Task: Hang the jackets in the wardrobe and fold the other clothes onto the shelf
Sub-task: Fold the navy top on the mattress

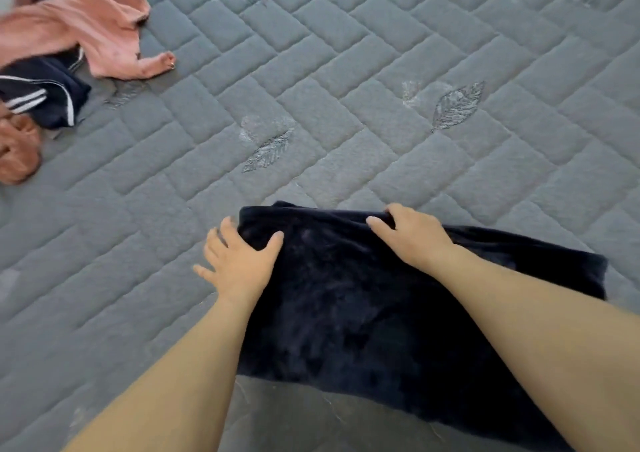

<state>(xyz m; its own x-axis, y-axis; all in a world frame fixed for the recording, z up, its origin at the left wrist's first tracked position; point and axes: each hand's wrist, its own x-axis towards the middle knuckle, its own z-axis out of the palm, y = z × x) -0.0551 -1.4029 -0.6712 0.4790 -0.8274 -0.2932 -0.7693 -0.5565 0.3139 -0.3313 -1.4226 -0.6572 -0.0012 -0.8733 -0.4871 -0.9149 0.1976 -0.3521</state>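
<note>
The dark cloth is a velvety navy piece whose kind cannot be told; it lies flat on the grey quilted bed, and its near edge runs out of the bottom of the view, partly covered by both forearms. At the upper left a small heap is cut off by the frame: a pink garment, a navy garment with white stripes below it, and an orange piece at the left edge. All three are blurred and crumpled, so their type is unclear. They lie well apart from the dark cloth.

The left hand rests on the cloth's far left corner. Its thumb lies on top of the fabric and its fingers are spread, reaching over the left edge onto the bed; whether any fingertip is tucked under the cloth cannot be seen. The right hand is at the cloth's far edge, right of the middle. Its fingers curl over that edge and bunch a small fold of fabric, with the thumb pressed on top, so it grips the cloth there.
</note>
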